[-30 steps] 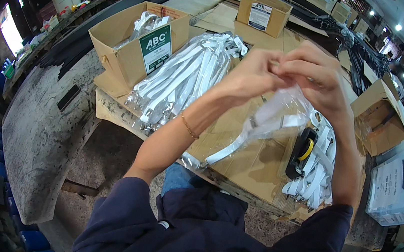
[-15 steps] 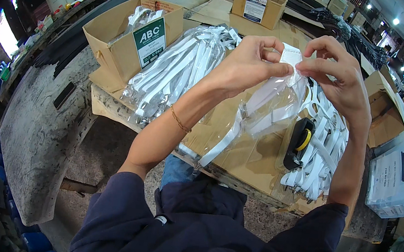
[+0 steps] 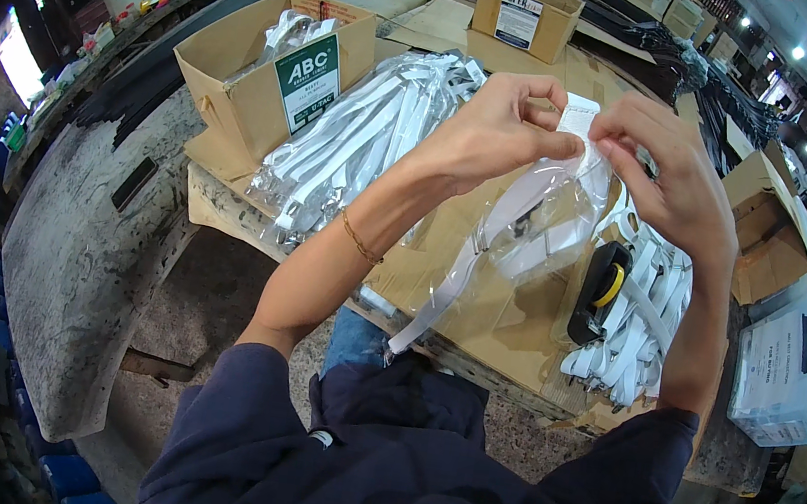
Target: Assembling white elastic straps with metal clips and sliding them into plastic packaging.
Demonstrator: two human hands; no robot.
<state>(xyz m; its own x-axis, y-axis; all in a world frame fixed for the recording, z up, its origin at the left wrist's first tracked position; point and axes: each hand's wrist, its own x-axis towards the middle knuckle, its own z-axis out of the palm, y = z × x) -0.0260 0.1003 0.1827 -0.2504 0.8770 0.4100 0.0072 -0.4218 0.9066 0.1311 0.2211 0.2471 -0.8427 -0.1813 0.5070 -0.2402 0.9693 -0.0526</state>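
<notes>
Both hands are raised over the cardboard-covered table, pinching the top of a clear plastic bag point(image 3: 570, 212) with white straps inside. My left hand point(image 3: 515, 125) is closed on its left upper edge. My right hand point(image 3: 671, 164) pinches the right upper edge, its fingertips partly hidden behind one another. A white end piece point(image 3: 579, 115) sticks up between the fingers. One strap point(image 3: 431, 311) hangs down left toward the table's near edge. Below my right hand lie a black tape dispenser with a yellow core point(image 3: 600, 291) and a pile of loose white straps point(image 3: 646, 327).
Bagged white straps point(image 3: 367, 137) are heaped left of my hands, beside an open cardboard box point(image 3: 228, 120) holding more. Another carton point(image 3: 540, 42) stands at the back. At right are an open box point(image 3: 772, 242) and a clear plastic bin point(image 3: 782, 369). A dark phone-like slab point(image 3: 134, 184) lies far left.
My right fingers have bent downward and closed in at the bag's top. The bag and hanging strap have shifted slightly; my left hand keeps its pinch.
</notes>
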